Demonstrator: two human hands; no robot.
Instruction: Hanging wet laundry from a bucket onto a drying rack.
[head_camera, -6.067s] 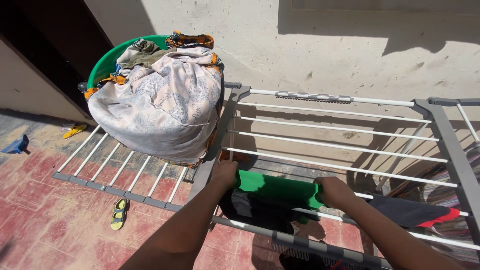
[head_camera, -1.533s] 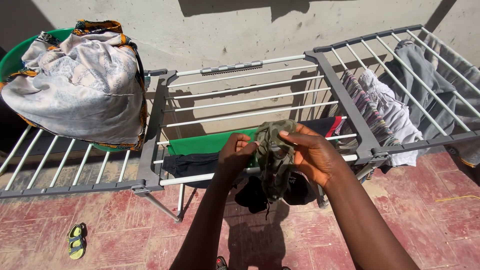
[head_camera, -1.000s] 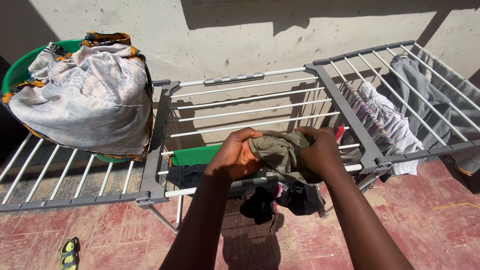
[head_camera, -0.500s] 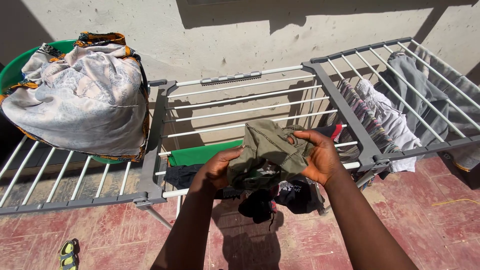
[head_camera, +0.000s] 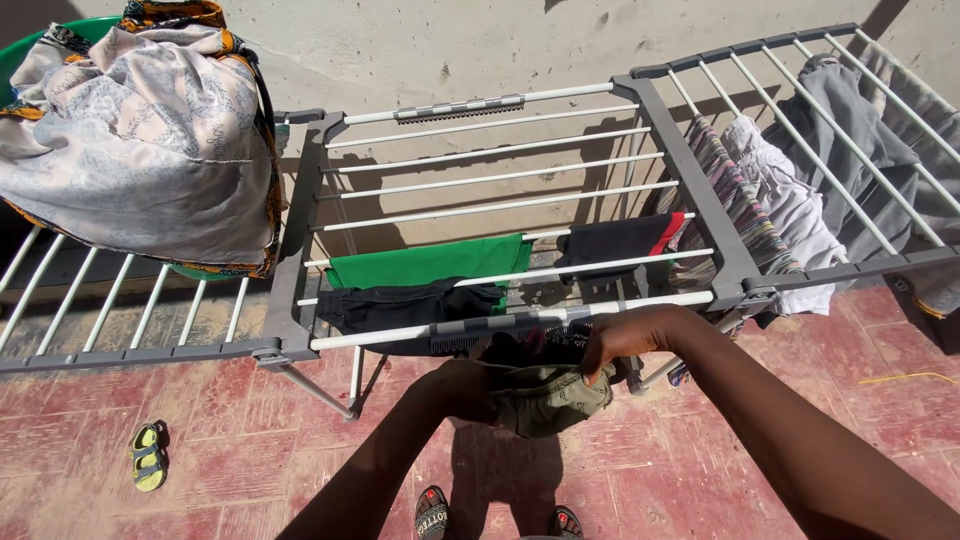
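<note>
Left hand and right hand gripping olive garment, green basin heaped with cloth

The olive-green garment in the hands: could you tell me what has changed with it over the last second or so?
Both hands, left hand and right hand, have lowered the olive garment from above the rails to below the drying rack's front rail, keeping hold. The green cloth and the laundry basin stayed put.

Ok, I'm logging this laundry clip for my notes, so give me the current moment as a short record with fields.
left hand: gripping olive garment at its left edge
right hand: gripping the same garment at its right edge
garment position: below the near rail of the drying rack
on rack: green cloth, black cloth
left wing: basin heaped with patterned fabric
floor: sandal
</note>
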